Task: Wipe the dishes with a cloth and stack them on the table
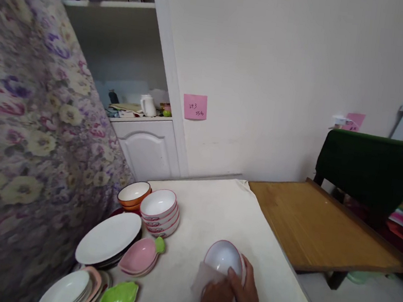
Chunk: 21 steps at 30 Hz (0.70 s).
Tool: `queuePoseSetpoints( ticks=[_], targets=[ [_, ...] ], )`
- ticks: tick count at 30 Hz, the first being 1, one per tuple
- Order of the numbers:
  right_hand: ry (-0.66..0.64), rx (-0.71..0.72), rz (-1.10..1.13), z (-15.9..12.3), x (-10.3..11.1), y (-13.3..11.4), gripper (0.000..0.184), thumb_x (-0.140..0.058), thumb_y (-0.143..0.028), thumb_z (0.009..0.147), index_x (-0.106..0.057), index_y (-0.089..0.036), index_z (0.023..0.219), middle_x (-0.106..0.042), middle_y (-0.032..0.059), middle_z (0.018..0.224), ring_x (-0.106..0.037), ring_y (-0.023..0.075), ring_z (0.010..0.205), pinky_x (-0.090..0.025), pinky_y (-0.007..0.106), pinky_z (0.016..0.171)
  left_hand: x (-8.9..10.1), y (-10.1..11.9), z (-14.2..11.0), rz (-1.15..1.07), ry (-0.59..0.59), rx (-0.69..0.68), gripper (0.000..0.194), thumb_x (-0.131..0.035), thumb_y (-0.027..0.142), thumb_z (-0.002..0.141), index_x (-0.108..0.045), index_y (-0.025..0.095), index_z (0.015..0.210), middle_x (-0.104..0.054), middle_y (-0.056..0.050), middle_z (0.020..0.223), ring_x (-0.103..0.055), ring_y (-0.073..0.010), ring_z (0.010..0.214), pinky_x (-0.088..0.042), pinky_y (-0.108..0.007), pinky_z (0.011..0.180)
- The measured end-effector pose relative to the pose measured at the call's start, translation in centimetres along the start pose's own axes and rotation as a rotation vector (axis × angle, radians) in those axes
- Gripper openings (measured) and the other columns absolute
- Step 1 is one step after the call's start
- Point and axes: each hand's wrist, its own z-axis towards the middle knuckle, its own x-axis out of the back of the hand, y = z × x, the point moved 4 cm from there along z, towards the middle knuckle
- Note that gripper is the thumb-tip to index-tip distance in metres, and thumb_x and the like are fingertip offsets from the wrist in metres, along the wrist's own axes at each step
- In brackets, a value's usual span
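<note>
Near the table's front edge I have a white bowl [224, 256] with a red rim, tilted so that its inside faces up toward me. My right hand [249, 291] grips the bowl's right side, thumb over the near rim. Closed at the near side of the bowl, my left hand [217, 300] holds a thin white cloth or tissue [203, 277] against it. The left fingertips are hidden. To the left of the hands stands a stack of similar red-rimmed bowls [160, 205], and nearer lie pink leaf-shaped dishes [140, 255].
Along the table's left side are orange bowls [134, 191], white oval plates [108, 238], small white dishes [65, 292] and a green leaf-shaped dish [117, 298]. A floral curtain [36, 150] hangs beside them. On the right a brown wooden board [319, 224] adjoins the cloth-covered table [209, 206].
</note>
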Motion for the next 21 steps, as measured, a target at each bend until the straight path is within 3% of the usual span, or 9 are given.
queuePoseSetpoints(
  ticks=[3,6,8,11,14,16,18,21],
  targets=[
    [-0.109,-0.004,-0.023,0.1,0.4,-0.8,0.050,-0.046,-0.057,0.084,-0.046,-0.024,0.121,-0.059,0.0074,0.126,-0.052,0.0248,0.119,-0.039,0.036,0.102,-0.5,-0.4,0.2,-0.019,-0.057,-0.037,0.049,-0.056,0.013,0.074,-0.057,0.018,0.123,-0.070,-0.013,0.113,-0.066,-0.0336,0.097,-0.051,-0.052,0.085],
    [-0.193,0.025,-0.088,0.5,0.3,-1.7,0.045,-0.046,-0.054,0.085,-0.050,-0.022,0.117,-0.063,0.0080,0.118,-0.057,0.0252,0.112,-0.041,0.037,0.099,0.7,-2.3,-0.5,-0.026,-0.104,-0.104,0.044,-0.057,0.009,0.074,-0.062,0.025,0.114,-0.066,-0.004,0.123,-0.064,-0.0290,0.105,-0.049,-0.047,0.091],
    [-0.165,0.027,-0.133,0.7,0.1,-1.7,0.048,-0.053,-0.052,0.081,-0.050,-0.021,0.117,-0.063,0.0091,0.118,-0.056,0.0269,0.112,-0.040,0.038,0.100,1.6,-3.2,-1.1,-0.022,-0.109,-0.127,0.040,-0.059,0.011,0.075,-0.063,0.026,0.112,-0.063,-0.001,0.127,-0.061,-0.0265,0.110,-0.047,-0.043,0.095],
    [-0.097,0.017,-0.146,0.4,-0.3,-1.1,0.062,-0.062,-0.048,0.075,-0.044,-0.019,0.127,-0.059,0.0112,0.126,-0.053,0.0292,0.117,-0.038,0.039,0.102,2.1,-2.7,-1.2,0.003,-0.051,-0.070,0.036,-0.051,0.015,0.082,-0.061,0.022,0.115,-0.068,-0.008,0.119,-0.064,-0.0268,0.103,-0.049,-0.043,0.089],
    [-0.066,0.007,-0.092,-0.1,-0.4,-0.5,0.069,-0.060,-0.051,0.077,-0.036,-0.021,0.134,-0.052,0.0113,0.135,-0.049,0.0278,0.122,-0.038,0.038,0.104,1.0,-0.9,-0.4,0.023,0.013,-0.013,0.040,-0.044,0.016,0.084,-0.055,0.016,0.122,-0.070,-0.014,0.110,-0.066,-0.0286,0.096,-0.051,-0.042,0.082],
    [-0.082,-0.009,-0.041,-0.2,-0.1,-0.4,0.060,-0.052,-0.055,0.081,-0.039,-0.022,0.130,-0.054,0.0094,0.131,-0.050,0.0258,0.122,-0.038,0.036,0.103,-0.2,-0.1,0.1,0.024,0.012,-0.022,0.042,-0.047,0.015,0.081,-0.055,0.015,0.123,-0.071,-0.013,0.105,-0.067,-0.0287,0.092,-0.052,-0.040,0.078],
    [-0.133,0.005,-0.033,0.0,0.3,-0.7,0.050,-0.046,-0.055,0.085,-0.045,-0.023,0.123,-0.059,0.0071,0.125,-0.052,0.0240,0.120,-0.038,0.036,0.103,-0.9,-0.5,0.2,0.022,-0.002,-0.050,0.042,-0.050,0.011,0.078,-0.058,0.018,0.119,-0.073,-0.009,0.103,-0.069,-0.0276,0.090,-0.053,-0.039,0.077],
    [-0.189,0.050,-0.100,0.6,0.4,-1.3,0.042,-0.044,-0.053,0.086,-0.051,-0.024,0.116,-0.062,0.0066,0.118,-0.055,0.0243,0.115,-0.040,0.037,0.100,-0.5,-2.8,-0.6,0.015,-0.007,-0.126,0.039,-0.055,0.011,0.078,-0.060,0.026,0.113,-0.068,-0.001,0.119,-0.065,-0.0252,0.102,-0.051,-0.041,0.087]
  ],
)
